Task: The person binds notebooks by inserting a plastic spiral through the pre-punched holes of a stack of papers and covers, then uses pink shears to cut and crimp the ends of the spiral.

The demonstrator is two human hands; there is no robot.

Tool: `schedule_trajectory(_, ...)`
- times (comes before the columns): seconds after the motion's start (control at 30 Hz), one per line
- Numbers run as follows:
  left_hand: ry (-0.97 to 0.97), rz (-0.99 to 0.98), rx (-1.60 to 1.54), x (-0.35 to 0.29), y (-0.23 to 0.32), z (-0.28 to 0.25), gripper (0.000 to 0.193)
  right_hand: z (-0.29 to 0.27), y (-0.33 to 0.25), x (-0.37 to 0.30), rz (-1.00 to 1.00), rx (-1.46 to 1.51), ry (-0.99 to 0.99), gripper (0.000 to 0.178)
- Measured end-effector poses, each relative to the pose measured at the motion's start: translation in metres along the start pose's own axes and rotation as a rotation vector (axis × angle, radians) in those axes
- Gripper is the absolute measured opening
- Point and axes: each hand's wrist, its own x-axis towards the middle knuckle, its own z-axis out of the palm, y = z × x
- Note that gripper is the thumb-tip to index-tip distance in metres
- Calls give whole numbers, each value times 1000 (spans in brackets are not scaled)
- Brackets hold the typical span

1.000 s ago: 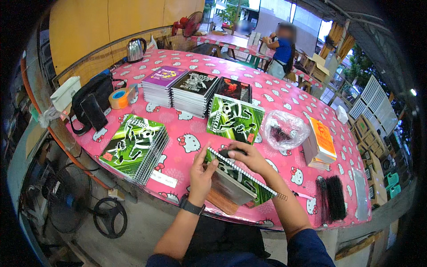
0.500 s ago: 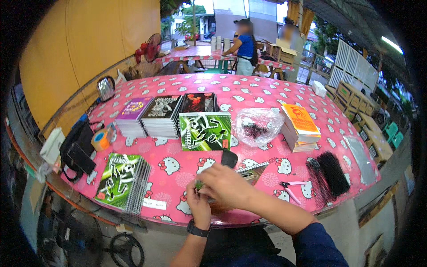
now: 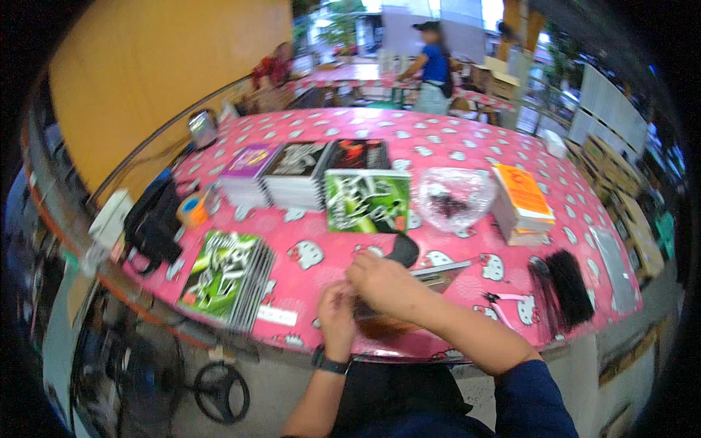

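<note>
My left hand and my right hand meet over the near edge of the table, fingertips together. The fingers of both are closed in a pinch; what lies between them is hidden and blurred. Beneath my right hand and forearm lies a spiral-bound notebook with a brownish cover, mostly covered by the arm. A dark rounded piece rests just beyond my right hand. Left of my hands sits a fanned stack of green spiral notebooks. Another green notebook lies farther off, in front of the darker stacks.
Pink-handled pliers and bundles of black coils lie on the right. Beyond are a clear plastic bag, an orange-topped book stack and purple and black notebook stacks. Tape and a black bag are left. A person works at a far table.
The view has swung, so the table appears shifted right and slightly up. My hands stay together near the notebook; the small green bit seen between my fingers earlier no longer shows.
</note>
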Motion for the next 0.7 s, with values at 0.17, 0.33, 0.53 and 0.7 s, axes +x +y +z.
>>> schedule_trajectory(0.17,20,83,-131,2,-12,16,15,1,3,-8,-64,-33,61,15)
schedule_trajectory(0.33,-31,91,-30,6,-11,9,19,-3,2,-5,-18,-59,149,14)
schedule_trajectory(0.53,136,113,34,13,6,9,13,-33,-11,-3,39,-68,176,30)
schedule_trajectory(0.7,759,246,-7,61,73,-98,19,-74,14,-62,293,103,740,35)
